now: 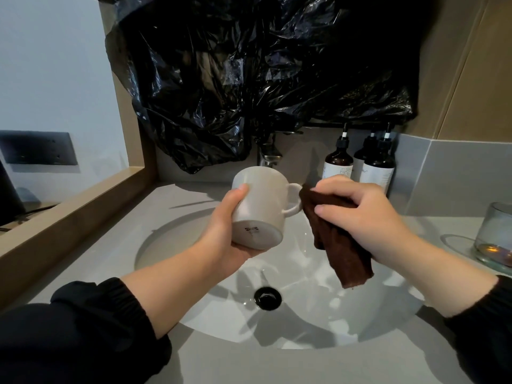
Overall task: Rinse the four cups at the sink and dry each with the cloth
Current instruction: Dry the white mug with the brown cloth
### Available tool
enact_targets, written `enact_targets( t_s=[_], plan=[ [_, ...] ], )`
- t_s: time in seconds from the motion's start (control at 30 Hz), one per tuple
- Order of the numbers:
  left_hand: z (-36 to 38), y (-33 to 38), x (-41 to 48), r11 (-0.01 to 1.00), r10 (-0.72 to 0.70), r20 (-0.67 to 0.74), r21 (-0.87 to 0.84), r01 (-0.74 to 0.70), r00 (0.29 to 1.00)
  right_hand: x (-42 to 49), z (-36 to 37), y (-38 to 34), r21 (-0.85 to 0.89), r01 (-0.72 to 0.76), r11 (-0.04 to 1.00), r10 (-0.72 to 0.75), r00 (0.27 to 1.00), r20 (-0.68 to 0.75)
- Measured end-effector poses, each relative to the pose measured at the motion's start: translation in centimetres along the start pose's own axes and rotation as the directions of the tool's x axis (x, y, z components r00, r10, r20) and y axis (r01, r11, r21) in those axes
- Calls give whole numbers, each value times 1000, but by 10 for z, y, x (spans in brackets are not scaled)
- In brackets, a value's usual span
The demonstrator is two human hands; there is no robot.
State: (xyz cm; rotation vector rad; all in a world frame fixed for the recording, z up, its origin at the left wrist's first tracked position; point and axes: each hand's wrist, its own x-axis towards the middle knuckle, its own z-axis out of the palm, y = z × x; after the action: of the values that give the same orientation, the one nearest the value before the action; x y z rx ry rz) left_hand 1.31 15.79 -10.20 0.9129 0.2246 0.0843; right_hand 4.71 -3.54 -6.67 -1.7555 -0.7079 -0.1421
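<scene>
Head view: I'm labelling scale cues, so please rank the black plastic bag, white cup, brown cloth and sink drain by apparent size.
1. black plastic bag
2. white cup and brown cloth look alike; the right hand hides part of the cloth
3. sink drain

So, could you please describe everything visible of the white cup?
The cup is off-white, apparently glazed ceramic, with one loop handle and a label on its base. It is tipped, base toward the camera, mouth hidden, above the sink. The left hand grips its body; the brown cloth seems to touch the handle.
</scene>
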Motion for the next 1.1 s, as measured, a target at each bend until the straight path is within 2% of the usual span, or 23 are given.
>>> enact_targets(
  t_s=[0.07,0.1,0.2,0.27,0.33,0.43,0.57,0.67,0.73,0.87,0.93,1.03,1.1],
  plan=[
    [0,3,2,999,6,-31,-49,-7,1000,1,-4,0,-104,-77,992,82,995,49],
    [-1,4,3,999,17,-43,-45,-19,999,3,-7,2,-78,-156,985,159,987,35],
    [0,5,1,998,40,-5,58,-39,999,9,-17,12,247,-393,886,404,915,8],
    [0,3,-2,993,13,80,115,-22,997,8,-18,15,393,-489,779,472,869,147],
    [1,1,-3,989,-12,153,148,-11,988,6,-17,16,458,-541,706,476,840,259],
    [1,1,-3,984,-19,187,176,-14,982,5,-16,21,517,-534,669,420,846,329],
    [1,1,-5,972,-19,216,234,-33,976,5,-11,24,500,-546,672,334,826,454],
    [1,1,-3,970,-34,210,243,-18,977,7,-12,21,488,-492,722,345,866,363],
    [1,1,-1,972,-27,209,234,-23,978,5,-11,21,530,-456,715,341,889,305],
    [1,1,-4,975,-3,212,220,-44,977,4,-6,26,454,-455,767,274,870,409],
    [1,1,-5,977,-4,210,211,-41,978,7,-7,24,425,-441,791,283,879,384],
    [4,0,-4,976,9,200,211,-52,980,8,-9,18,496,-468,731,367,883,293],
    [5,0,-3,976,33,185,204,-72,982,6,-7,20,466,-524,713,421,851,313]
  ],
)
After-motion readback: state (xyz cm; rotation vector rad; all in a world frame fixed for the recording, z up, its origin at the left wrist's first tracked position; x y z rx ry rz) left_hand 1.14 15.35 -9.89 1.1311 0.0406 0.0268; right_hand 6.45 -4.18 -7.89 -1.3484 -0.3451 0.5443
